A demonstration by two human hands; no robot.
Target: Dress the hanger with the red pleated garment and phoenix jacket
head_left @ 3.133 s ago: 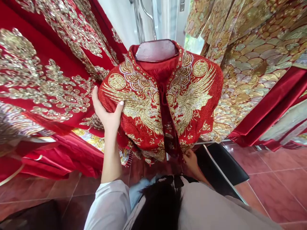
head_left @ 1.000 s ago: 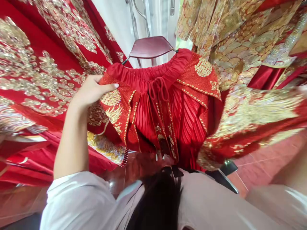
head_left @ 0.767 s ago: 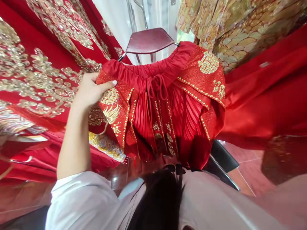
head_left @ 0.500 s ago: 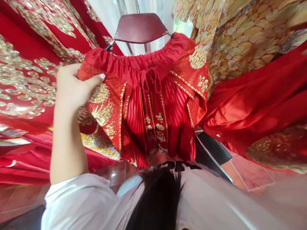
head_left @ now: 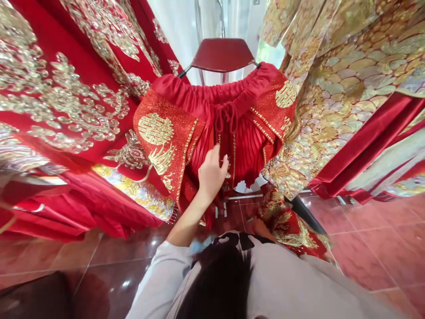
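Observation:
A red pleated skirt (head_left: 199, 146) with gold embroidered motifs, beaded edges and a gathered drawstring waist hangs from a dark red hanger (head_left: 223, 54). My left hand (head_left: 211, 173) is in front of its middle pleats, below the tied bow (head_left: 226, 116). Its fingers point up and the thumb stands apart; nothing shows in its grasp. Whether the fingertips touch the cloth is unclear. Low by my body, a small part of what looks like my right hand (head_left: 261, 228) shows beside a red cloth with gold embroidery (head_left: 297, 232). Its fingers are hidden.
Red garments with gold beading (head_left: 83, 106) hang at the left. A gold scale-patterned garment (head_left: 352, 79) hangs at the right, by further red cloth (head_left: 361, 150). Metal bars stand behind the hanger. The floor (head_left: 361, 248) is reddish tile.
My left hand has let go of the skirt's left side near the waist and moved right and down to its middle. The red embroidered cloth at lower right now shows.

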